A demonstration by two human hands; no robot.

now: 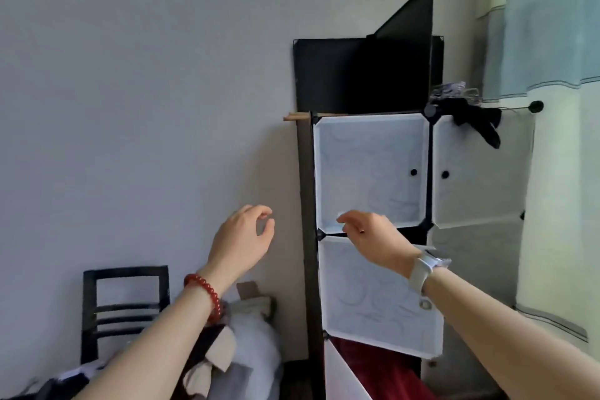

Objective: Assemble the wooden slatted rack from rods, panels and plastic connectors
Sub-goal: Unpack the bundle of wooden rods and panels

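Hands raised before modular cabinet

Left hand loosely curled, holding nothing; right hand relaxed, empty, at white door panel. Red fabric inside lowest compartment.

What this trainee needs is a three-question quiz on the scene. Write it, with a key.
1. True or false: the left hand holds the light wooden rod.
2. Which wrist wears the red bead bracelet: A left, B right?
3. Fill in: the right hand has a white ___ at its wrist.
Key: 1 false; 2 A; 3 watch.
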